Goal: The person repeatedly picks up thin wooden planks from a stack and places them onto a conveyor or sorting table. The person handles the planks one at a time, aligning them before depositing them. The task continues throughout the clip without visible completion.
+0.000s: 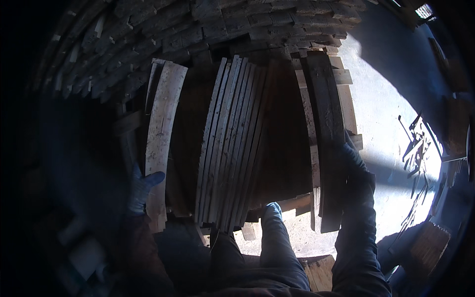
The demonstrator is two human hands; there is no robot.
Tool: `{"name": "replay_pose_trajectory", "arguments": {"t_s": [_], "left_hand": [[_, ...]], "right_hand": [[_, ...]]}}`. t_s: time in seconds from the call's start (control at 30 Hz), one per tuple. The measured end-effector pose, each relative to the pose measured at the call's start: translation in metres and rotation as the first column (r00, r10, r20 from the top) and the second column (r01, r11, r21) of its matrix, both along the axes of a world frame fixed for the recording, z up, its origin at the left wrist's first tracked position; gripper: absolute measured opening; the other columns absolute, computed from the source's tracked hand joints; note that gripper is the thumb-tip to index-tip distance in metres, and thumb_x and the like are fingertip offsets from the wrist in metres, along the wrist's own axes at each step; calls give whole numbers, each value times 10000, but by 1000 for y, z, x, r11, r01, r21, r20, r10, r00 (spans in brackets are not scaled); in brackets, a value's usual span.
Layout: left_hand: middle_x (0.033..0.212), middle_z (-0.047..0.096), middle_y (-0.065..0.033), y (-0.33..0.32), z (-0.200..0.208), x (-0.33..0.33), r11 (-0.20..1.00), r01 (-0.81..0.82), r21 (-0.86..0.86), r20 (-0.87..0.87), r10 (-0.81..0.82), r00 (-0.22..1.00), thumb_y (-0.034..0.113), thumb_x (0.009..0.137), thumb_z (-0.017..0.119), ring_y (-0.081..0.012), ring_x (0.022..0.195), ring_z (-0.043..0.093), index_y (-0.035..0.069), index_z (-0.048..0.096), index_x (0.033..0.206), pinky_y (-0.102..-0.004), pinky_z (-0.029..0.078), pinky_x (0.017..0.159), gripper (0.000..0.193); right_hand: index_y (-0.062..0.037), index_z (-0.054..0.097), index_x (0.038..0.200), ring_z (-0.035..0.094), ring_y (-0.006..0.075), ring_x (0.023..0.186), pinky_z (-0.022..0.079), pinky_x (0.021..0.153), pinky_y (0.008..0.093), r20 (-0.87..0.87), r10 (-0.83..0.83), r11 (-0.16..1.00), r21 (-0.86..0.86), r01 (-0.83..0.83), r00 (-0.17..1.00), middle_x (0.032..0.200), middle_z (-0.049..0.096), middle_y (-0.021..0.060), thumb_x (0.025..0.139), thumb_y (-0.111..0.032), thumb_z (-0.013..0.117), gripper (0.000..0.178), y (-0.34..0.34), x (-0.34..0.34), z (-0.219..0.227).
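My left hand [142, 187], in a pale bluish glove, is closed on the edge of a long light wooden plank [166, 123]. Its thumb lies over the plank's face, and the other fingers are hidden behind. On the right, a dark wooden plank [326, 133] has my right hand [354, 157] closed at its outer edge; deep shadow hides most of those fingers. Between the two hands, several thin boards [230, 133] stand on edge, packed side by side and leaning slightly. Lighter boards show along both sides of the dark plank.
A tall stack of rough boards [208, 29] fills the far side. Wood scraps [418, 148] lie scattered on the sunlit floor [381, 99] at right. A wooden block [429, 247] sits at lower right. My legs [277, 237] are close to the near board ends.
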State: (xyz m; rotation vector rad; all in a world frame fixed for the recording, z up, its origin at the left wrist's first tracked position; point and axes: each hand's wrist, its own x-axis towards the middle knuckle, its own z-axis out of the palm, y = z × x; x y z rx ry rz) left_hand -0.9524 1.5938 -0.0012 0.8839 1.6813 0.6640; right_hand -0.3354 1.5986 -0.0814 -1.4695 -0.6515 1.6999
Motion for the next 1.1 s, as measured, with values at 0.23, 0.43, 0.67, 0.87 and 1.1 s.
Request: {"name": "replay_pose_trajectory", "arguments": {"t_s": [0.23, 0.43, 0.67, 0.87, 1.1], "left_hand": [[1472, 453, -218, 39, -68, 87, 944, 261, -202, -402, -323, 857, 335, 823, 831, -323, 1372, 436, 20, 227, 1549, -479, 376, 1139, 995], [1446, 489, -197, 4, -126, 57, 975, 151, -166, 162, -124, 979, 403, 793, 840, -341, 1291, 525, 58, 311, 1519, -449, 499, 1019, 962], [1529, 398, -222, -27, -64, 91, 907, 389, -163, -181, -415, 892, 486, 819, 789, -386, 1399, 411, 67, 268, 1546, -457, 399, 1129, 988], [1583, 333, -205, 25, -102, -5, 970, -238, 43, -389, 236, 890, 602, 866, 688, -355, 1459, 333, 81, 255, 1567, -433, 353, 1160, 976], [1160, 673, -79, -44, -108, -41, 932, -337, -136, 581, 350, 735, 198, 1003, 615, -174, 1124, 622, 5, 649, 1213, -328, 502, 1039, 288]], "right_hand": [[-216, 32, 1614, 342, 512, 1335, 365, 1078, 581, 869, 165, 978, -207, 40, 467, 1479, 296, 297, 638, -501, 901, 1338, -18, -174, 26], [-81, 80, 1589, 382, 444, 1355, 369, 1115, 514, 841, -50, 990, -31, 139, 539, 1493, 347, 277, 627, -410, 902, 1308, -39, -192, -16], [-71, 165, 1573, 382, 269, 1398, 377, 1153, 402, 409, -154, 975, 210, 71, 899, 1566, 329, 137, 869, 39, 724, 905, -37, -131, -48], [-63, 242, 1549, 452, 234, 1302, 414, 1098, 359, 322, -227, 968, 177, 177, 919, 1493, 401, 101, 825, 20, 781, 907, -34, -138, -50], [-67, 284, 1526, 469, 234, 1290, 465, 1046, 359, 368, -235, 964, 203, 169, 900, 1444, 452, 103, 794, 52, 793, 899, -31, -138, -39]]}}
